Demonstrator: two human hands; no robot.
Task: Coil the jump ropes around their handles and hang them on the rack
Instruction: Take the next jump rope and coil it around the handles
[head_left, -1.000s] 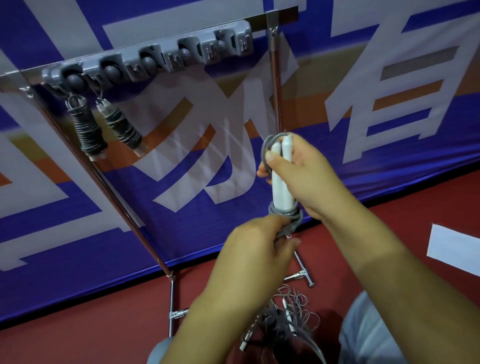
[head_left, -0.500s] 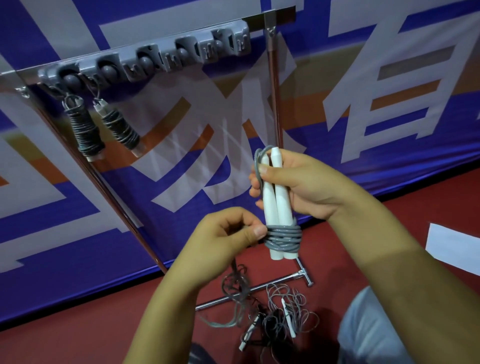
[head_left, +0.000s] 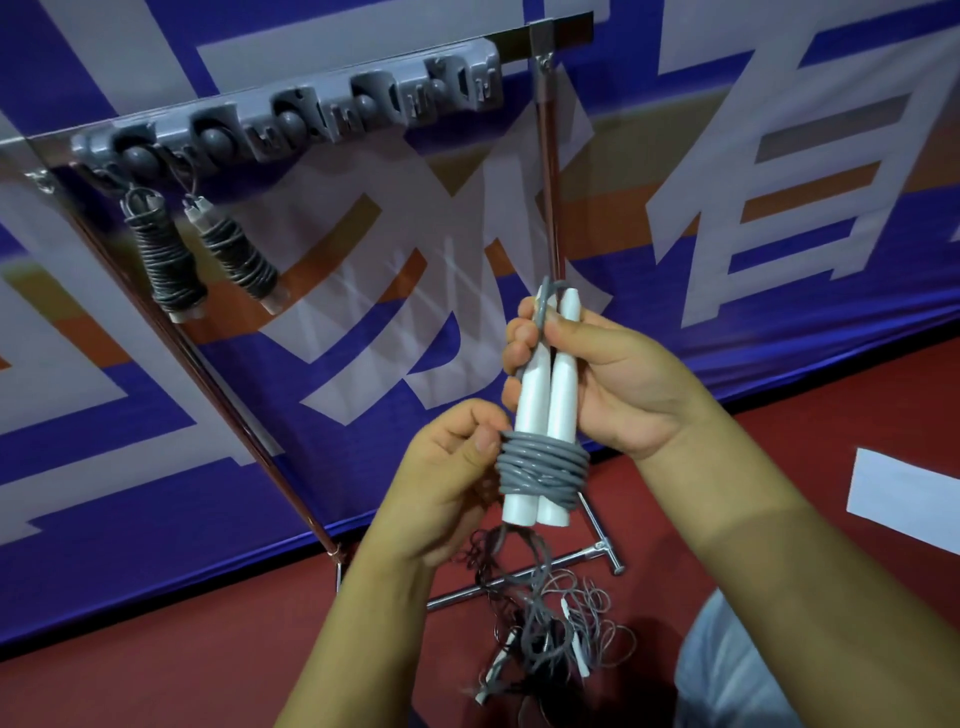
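Observation:
My right hand (head_left: 618, 384) grips two white jump-rope handles (head_left: 550, 395), held upright side by side. Several turns of grey rope (head_left: 543, 465) wrap their lower part. My left hand (head_left: 452, 473) pinches the rope at the left side of the coil, and the loose rest of it hangs down below the handles. The grey rack (head_left: 291, 124) with hooks runs along a metal bar at the upper left. Two coiled ropes (head_left: 171, 260) (head_left: 236, 257) hang from its left end.
A tangle of more ropes and white handles (head_left: 561, 639) lies on the red floor by the stand's metal foot (head_left: 524, 582). The stand's upright pole (head_left: 548, 171) rises behind my hands. A blue banner covers the wall. A white sheet (head_left: 904, 493) lies at right.
My left hand has carried the rope round the handles and come back to the coil's left side, adding turns. The handles sit lower in view than a second ago.

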